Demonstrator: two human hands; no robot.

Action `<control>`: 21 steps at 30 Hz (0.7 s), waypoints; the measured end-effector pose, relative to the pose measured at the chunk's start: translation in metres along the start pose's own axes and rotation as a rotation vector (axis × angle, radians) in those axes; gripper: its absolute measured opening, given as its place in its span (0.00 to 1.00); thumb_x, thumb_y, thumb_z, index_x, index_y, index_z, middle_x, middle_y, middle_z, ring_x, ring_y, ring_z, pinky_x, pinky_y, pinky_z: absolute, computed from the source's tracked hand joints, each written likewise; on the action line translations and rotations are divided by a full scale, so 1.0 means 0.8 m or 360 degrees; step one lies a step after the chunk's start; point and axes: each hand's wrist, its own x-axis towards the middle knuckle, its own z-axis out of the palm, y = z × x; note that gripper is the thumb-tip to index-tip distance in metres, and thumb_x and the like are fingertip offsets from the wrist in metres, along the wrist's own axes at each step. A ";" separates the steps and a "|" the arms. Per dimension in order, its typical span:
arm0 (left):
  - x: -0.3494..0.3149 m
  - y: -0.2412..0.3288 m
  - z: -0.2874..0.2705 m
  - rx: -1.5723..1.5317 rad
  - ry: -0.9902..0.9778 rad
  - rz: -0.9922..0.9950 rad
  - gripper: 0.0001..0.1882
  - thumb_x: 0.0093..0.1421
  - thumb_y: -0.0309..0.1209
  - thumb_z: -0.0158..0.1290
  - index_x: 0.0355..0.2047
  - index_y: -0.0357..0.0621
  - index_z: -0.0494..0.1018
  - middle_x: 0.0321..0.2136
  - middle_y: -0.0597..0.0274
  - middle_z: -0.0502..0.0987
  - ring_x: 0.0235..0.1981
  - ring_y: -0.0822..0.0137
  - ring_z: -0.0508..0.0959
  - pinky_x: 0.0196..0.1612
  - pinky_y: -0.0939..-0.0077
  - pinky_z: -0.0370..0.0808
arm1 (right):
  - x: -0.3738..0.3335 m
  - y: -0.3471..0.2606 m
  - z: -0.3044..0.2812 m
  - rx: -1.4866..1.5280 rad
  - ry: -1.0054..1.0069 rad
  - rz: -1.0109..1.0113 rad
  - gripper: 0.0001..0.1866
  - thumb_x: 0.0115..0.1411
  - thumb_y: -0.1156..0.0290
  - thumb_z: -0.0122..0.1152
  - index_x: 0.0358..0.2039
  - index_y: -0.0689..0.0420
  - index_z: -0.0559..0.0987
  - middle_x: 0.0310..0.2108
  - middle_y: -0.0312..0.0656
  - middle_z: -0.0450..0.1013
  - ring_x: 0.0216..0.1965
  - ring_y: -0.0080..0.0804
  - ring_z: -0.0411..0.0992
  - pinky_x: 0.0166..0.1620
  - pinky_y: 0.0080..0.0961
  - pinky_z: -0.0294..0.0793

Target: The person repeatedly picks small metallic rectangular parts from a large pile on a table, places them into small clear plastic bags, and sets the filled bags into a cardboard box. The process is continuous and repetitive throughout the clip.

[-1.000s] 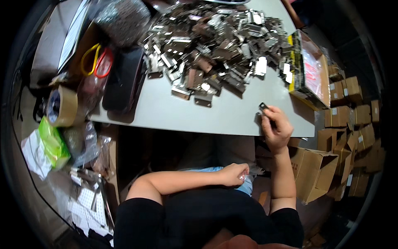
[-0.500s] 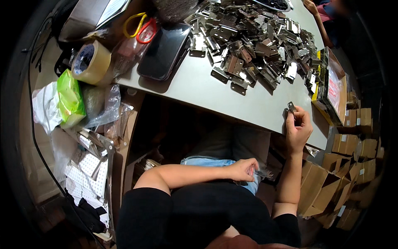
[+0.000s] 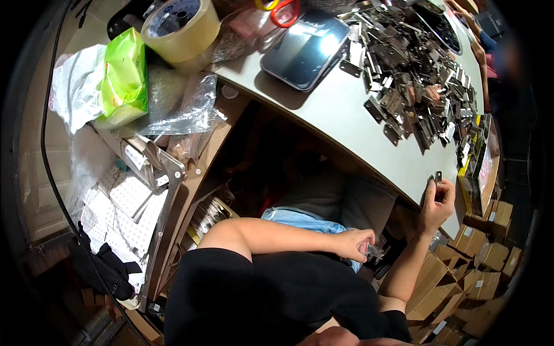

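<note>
Near the table's front edge, my right hand (image 3: 437,206) pinches a small metal bracket (image 3: 438,175) between thumb and fingers, with its end sticking up past the fingertips. My left hand (image 3: 353,244) is curled in front of my body, over my lap and below the table edge; what its fingers hold, if anything, is hidden. A large heap of similar shiny metal brackets (image 3: 407,81) covers the far right part of the pale table (image 3: 340,138). A dark phone (image 3: 306,49) with a bright reflection lies left of the heap.
Clear tape (image 3: 199,34), red-handled scissors (image 3: 284,14) and a green packet (image 3: 124,81) are at the left. Papers (image 3: 130,213) sit on a rack below them. A yellow-black box (image 3: 476,167) stands at the table's right end, above cardboard boxes (image 3: 433,282). Another person's arm (image 3: 482,69) shows far right.
My view has swung, so the table and its things appear shifted right. My right hand still pinches the bracket near the edge; my left hand stays curled over my lap.
</note>
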 end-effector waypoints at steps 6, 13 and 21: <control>-0.002 -0.003 -0.007 -0.0123 -0.0027 0.0005 0.27 0.46 0.34 0.63 0.44 0.41 0.64 0.29 0.56 0.75 0.32 0.58 0.78 0.34 0.67 0.73 | 0.000 0.011 0.004 -0.0052 -0.0009 -0.0067 0.08 0.60 0.74 0.64 0.30 0.61 0.72 0.33 0.32 0.69 0.27 0.16 0.61 0.31 0.14 0.63; -0.002 0.004 -0.018 -0.0129 -0.0009 0.0054 0.27 0.46 0.34 0.63 0.44 0.41 0.64 0.28 0.55 0.76 0.32 0.57 0.79 0.34 0.65 0.74 | 0.005 0.012 0.004 -0.0136 -0.0015 -0.0099 0.08 0.58 0.75 0.62 0.29 0.62 0.71 0.28 0.34 0.68 0.27 0.22 0.62 0.33 0.18 0.64; -0.009 0.011 -0.025 -0.0073 0.0023 0.0074 0.27 0.46 0.34 0.63 0.43 0.41 0.63 0.27 0.55 0.77 0.30 0.57 0.79 0.33 0.66 0.73 | 0.006 0.012 0.007 -0.0117 -0.0013 -0.0103 0.09 0.60 0.72 0.62 0.30 0.61 0.71 0.25 0.31 0.64 0.26 0.19 0.59 0.31 0.17 0.62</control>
